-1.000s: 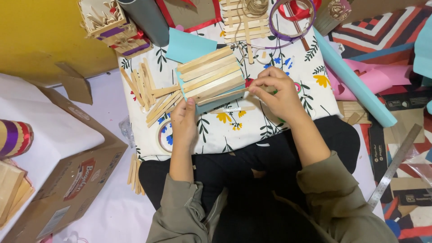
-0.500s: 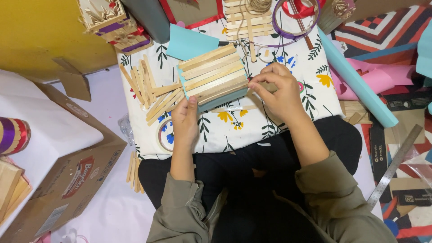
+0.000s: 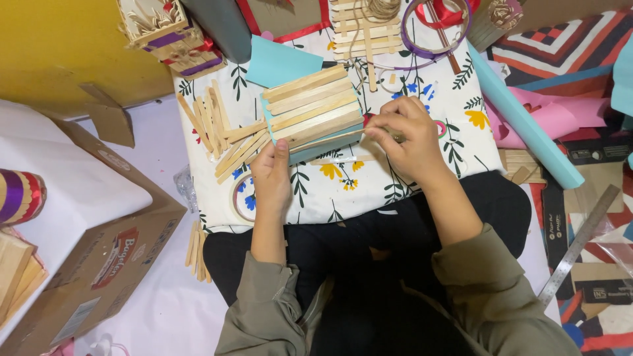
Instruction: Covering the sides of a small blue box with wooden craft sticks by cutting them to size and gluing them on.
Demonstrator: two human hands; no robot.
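The panel of wooden sticks (image 3: 315,109) lies on a blue card on the flowered cloth (image 3: 422,165) over my lap, its sticks side by side in a nearly full row, and I judge this piece mostly built: one more stick (image 3: 336,137) sits along its near edge, not yet settled. My right hand (image 3: 405,135) is closed, pinching the end of that stick together with something small I cannot make out. My left hand (image 3: 271,175) is curled, thumb pressed on the panel's near corner to hold it flat. Just left of the panel a loose pile of spare sticks (image 3: 217,132) fans out, so there is plenty of material left. A roll of tape (image 3: 242,198) peeks out from under my left wrist. Farther up the cloth lies another stick lattice (image 3: 359,33) with a ball of twine on it, and a purple hoop (image 3: 438,29) with red ribbon. At the top left a small stick box (image 3: 155,23) holds pale shreds. To my left an open cardboard box (image 3: 99,264) holds white sheet material; what lies under it is hidden.
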